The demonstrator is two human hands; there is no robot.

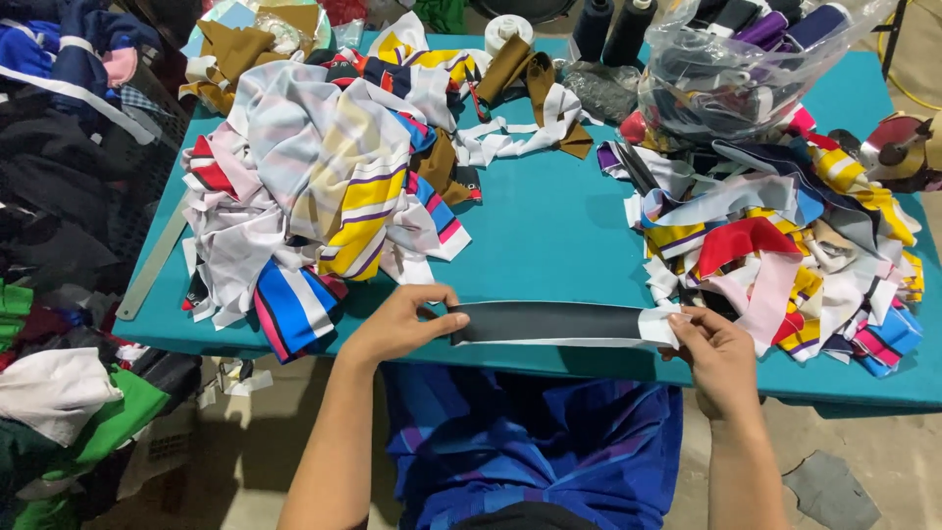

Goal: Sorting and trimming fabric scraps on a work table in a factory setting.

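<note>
A long black fabric strip (549, 321) with a white edge is stretched flat along the near edge of the teal table (545, 221). My left hand (397, 324) pinches its left end between thumb and fingers. My right hand (714, 348) grips its white right end. A heap of striped fabric scraps (314, 186) lies just beyond my left hand. Another heap of colourful scraps (785, 245) sits beside my right hand.
A clear plastic bag of thread spools (736, 69) stands at the back right, with dark thread cones (608, 27) beside it. Brown fabric pieces (530, 79) lie at the back. Piles of clothing (59, 196) fill the floor at left. A ruler (152, 265) hangs off the table's left edge.
</note>
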